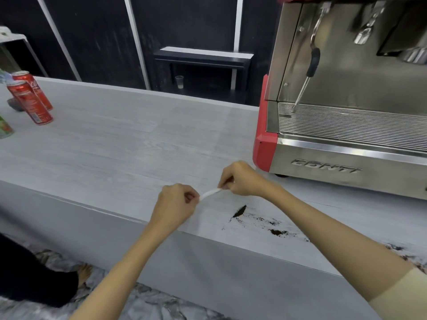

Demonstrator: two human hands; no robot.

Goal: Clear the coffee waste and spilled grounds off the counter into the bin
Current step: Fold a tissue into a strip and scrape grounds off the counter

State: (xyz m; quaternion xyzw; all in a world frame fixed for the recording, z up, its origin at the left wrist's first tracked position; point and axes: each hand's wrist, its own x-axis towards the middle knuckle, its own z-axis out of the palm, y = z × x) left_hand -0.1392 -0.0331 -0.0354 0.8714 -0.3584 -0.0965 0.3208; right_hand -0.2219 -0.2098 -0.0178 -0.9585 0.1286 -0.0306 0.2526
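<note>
Grey wood-grain counter [115, 146] runs wide, with an espresso machine [346, 112] at far right and soda cans [32, 100] at far left. Near the front edge, spilled grounds [240, 211] lie scattered, unswept. Left hand [176, 204] and right hand [240, 179] each pinch an end of a thin white strip [211, 193], probably wrapper waste. No bin shows; the clearing looks barely started.
</note>
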